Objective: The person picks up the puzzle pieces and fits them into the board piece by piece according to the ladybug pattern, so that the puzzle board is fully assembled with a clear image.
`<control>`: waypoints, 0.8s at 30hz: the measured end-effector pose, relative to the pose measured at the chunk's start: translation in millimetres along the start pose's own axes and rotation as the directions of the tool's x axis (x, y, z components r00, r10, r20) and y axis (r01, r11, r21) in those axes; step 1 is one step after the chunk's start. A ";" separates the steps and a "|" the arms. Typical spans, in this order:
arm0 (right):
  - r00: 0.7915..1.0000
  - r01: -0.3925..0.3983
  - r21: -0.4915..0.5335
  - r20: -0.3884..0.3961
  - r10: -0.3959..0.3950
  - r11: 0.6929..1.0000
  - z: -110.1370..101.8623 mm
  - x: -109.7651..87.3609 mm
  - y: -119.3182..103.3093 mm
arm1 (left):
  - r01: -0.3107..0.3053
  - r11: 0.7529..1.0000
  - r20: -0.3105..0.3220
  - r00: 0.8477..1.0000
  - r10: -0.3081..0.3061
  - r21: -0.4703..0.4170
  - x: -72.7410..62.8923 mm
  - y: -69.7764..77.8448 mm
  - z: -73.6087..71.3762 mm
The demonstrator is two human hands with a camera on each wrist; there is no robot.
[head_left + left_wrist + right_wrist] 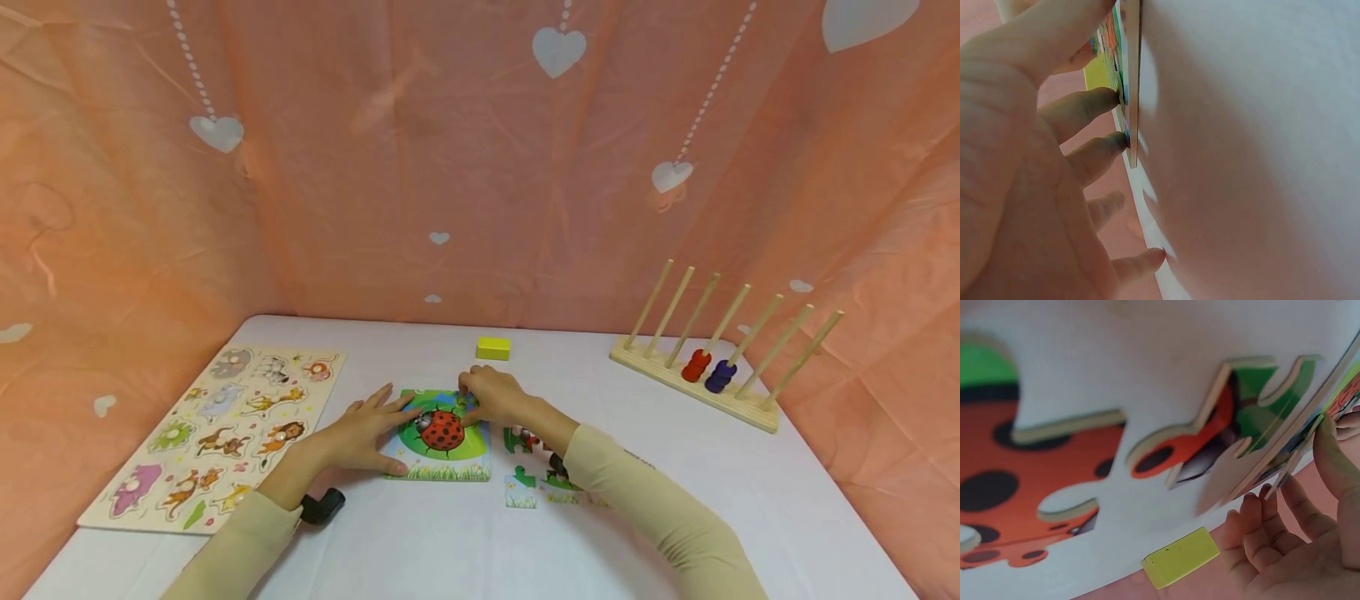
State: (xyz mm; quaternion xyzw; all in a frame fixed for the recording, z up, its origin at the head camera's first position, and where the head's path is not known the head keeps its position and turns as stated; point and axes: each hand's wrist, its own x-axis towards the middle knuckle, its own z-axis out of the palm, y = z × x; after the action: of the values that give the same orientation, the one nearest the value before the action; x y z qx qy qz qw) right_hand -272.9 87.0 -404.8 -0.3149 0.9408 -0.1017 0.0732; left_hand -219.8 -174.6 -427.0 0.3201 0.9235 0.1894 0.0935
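Note:
In the head view, a ladybug puzzle board (442, 433) lies in the middle of the table. My left hand (363, 435) rests at its left side, fingers spread, some fingertips on the board. In the left wrist view, fingertips (1110, 95) touch the board near its edge (1134, 125). At the board's upper right corner, my right hand (491, 395) pinches a thin puzzle piece (1295, 459) between thumb and fingers, tilted close over the board. Several loose puzzle pieces (521, 493) lie right of the board, partly hidden by the right forearm; red and green ones (1079, 456) show in the right wrist view.
A yellow block (492, 348) sits behind the board. On the left lies a wooden animal puzzle (315, 410). A wooden peg stand (645, 357) at right carries red beads (696, 367) and blue beads (721, 377). A black object (324, 506) is beside the left wrist.

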 end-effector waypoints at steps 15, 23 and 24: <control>1.000 0.022 0.013 -0.015 -0.022 1.000 -5.3 -5.3 -0.8 | 0.016 1.000 0.003 1.000 -0.016 -0.002 2.1 -1.6 1.8; 0.981 0.055 -0.095 0.190 -0.036 0.994 -13.4 -26.9 -3.6 | 0.008 1.000 -0.002 1.000 -0.008 -0.001 1.8 -1.3 1.9; 0.974 0.062 -0.096 0.223 -0.039 0.993 -13.0 -30.5 -4.3 | 0.007 1.000 -0.002 1.000 -0.007 -0.002 1.8 -1.3 2.0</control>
State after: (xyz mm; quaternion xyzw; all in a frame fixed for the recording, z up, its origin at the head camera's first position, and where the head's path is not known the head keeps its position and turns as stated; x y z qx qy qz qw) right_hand -248.9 104.0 -388.9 -0.3516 0.9225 -0.0195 0.1582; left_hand -221.4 -173.9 -429.4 0.3165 0.9245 0.1905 0.0935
